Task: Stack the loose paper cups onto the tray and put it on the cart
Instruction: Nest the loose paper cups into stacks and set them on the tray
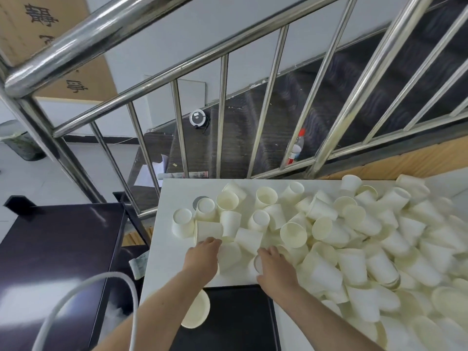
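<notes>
Bright, even light falls from overhead and shadows stay faint. Glare streaks run along the steel railing [106,29], and a pale sheen lies on the dark cart top [58,249]. The wide lens bows the railing bars outward toward the edges. The paper cups [379,249] at far right smear into soft blur, as does the white hose [126,282] near the bottom left

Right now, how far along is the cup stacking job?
Barely started. The black tray holds about one paper cup at its left edge. The left hand and right hand are reaching into the loose cups heaped on the white table. The cart carries no tray yet.
</notes>
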